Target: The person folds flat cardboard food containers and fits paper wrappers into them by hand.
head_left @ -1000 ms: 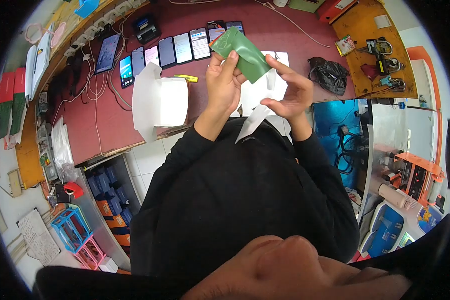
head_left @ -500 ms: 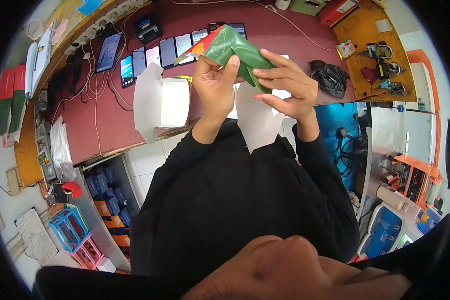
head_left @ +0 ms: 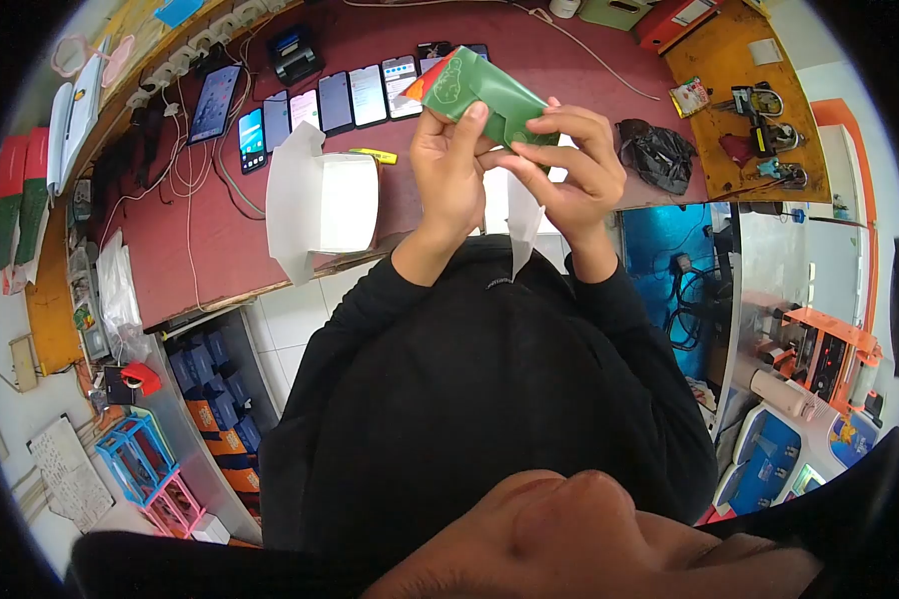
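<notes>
Two hands of mine grip one folded green card (head_left: 484,105): my left hand (head_left: 448,165) pinches its near edge, thumb laid on the green face, and my right hand (head_left: 579,165) closes thumb and fingers on the other end. The card is held up to the right of the white carton (head_left: 348,205) and a little farther from me, its red-orange tip pointing left. A pale flap (head_left: 526,215) hangs below the right hand. If my thumbs press too hard, I judge, the card may crease along its fold; if the right fingers loosen, the folded layer could spring open.

A yellow marker (head_left: 375,156) lies just beyond the white carton, a row of phones (head_left: 335,103) beyond that, and a black plastic bag (head_left: 656,150) well to its right, all on the red tabletop (head_left: 200,240).

I cannot tell whether the flap is joined to the card. My left fingertips behind the card are hidden, and it partly covers the phones at the row's right end.
</notes>
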`<act>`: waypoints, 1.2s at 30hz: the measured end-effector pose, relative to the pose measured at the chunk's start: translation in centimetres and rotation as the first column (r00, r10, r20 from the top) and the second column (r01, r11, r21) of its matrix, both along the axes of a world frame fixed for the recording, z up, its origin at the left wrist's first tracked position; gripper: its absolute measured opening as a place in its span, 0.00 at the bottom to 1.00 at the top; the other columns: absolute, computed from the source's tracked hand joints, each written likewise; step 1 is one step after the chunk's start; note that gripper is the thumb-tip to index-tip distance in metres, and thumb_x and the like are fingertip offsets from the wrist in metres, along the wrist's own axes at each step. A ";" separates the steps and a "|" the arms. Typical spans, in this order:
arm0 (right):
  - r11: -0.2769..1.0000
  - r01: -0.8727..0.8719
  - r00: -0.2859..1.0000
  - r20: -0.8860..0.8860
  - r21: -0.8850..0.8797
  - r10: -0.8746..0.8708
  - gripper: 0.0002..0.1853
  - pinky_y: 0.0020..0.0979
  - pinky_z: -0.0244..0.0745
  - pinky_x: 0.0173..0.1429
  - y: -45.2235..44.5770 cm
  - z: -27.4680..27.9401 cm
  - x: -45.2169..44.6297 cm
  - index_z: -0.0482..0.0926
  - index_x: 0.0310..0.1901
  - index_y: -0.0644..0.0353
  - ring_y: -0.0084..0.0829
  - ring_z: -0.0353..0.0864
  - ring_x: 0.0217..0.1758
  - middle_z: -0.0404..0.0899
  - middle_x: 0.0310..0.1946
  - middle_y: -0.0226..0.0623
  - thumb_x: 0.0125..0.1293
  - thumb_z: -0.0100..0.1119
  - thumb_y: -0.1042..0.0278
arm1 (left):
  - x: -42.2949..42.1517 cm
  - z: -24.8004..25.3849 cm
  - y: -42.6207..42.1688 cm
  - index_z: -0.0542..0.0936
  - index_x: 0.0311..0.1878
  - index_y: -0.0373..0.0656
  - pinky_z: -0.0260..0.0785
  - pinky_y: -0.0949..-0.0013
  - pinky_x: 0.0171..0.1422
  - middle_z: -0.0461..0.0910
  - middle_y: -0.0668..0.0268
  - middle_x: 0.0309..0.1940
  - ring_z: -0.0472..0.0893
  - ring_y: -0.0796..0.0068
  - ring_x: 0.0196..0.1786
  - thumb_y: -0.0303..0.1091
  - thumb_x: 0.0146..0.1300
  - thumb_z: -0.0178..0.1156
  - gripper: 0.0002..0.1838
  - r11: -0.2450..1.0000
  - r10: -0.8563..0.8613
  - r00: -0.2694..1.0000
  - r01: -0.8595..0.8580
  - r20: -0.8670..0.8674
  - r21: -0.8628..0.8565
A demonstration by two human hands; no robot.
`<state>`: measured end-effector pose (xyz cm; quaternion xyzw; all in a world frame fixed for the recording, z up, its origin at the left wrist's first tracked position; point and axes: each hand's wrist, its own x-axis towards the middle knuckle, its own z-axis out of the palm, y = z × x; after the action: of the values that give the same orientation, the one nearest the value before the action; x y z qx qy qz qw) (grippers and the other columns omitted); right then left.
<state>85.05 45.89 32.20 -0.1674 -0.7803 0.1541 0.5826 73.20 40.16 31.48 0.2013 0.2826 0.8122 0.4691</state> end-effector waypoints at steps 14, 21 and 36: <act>0.973 -0.169 0.947 0.247 -0.156 0.204 0.24 0.35 0.78 0.51 0.1 2.2 1.8 0.84 0.42 0.55 0.37 0.79 0.52 0.79 0.47 0.38 0.40 0.79 0.59 | -2.0 -1.0 0.6 0.69 0.54 0.40 0.82 0.69 0.39 0.79 0.63 0.43 0.84 0.72 0.39 0.27 0.67 0.54 0.13 0.988 -0.115 0.991 0.121 0.062 -0.099; 0.994 -0.094 0.958 0.267 -0.049 0.104 0.28 0.34 0.79 0.48 -0.5 2.0 1.7 0.83 0.46 0.53 0.36 0.80 0.48 0.79 0.48 0.38 0.38 0.79 0.60 | -2.0 0.1 -0.3 0.70 0.56 0.42 0.81 0.70 0.44 0.79 0.63 0.46 0.83 0.73 0.44 0.29 0.69 0.54 0.13 0.975 -0.214 0.973 0.218 0.090 -0.039; 0.981 0.019 0.994 0.104 0.192 -0.039 0.17 0.34 0.82 0.46 -0.8 0.8 1.3 0.86 0.35 0.50 0.42 0.84 0.46 0.82 0.40 0.34 0.39 0.78 0.66 | 0.4 0.6 -0.9 0.75 0.50 0.39 0.80 0.71 0.41 0.81 0.63 0.43 0.83 0.75 0.40 0.27 0.67 0.56 0.10 0.997 0.035 0.990 -0.025 -0.140 0.074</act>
<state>86.31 45.10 32.96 -0.1302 -0.8190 0.0610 0.5554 73.61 39.24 32.11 0.2706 0.2886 0.8124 0.4283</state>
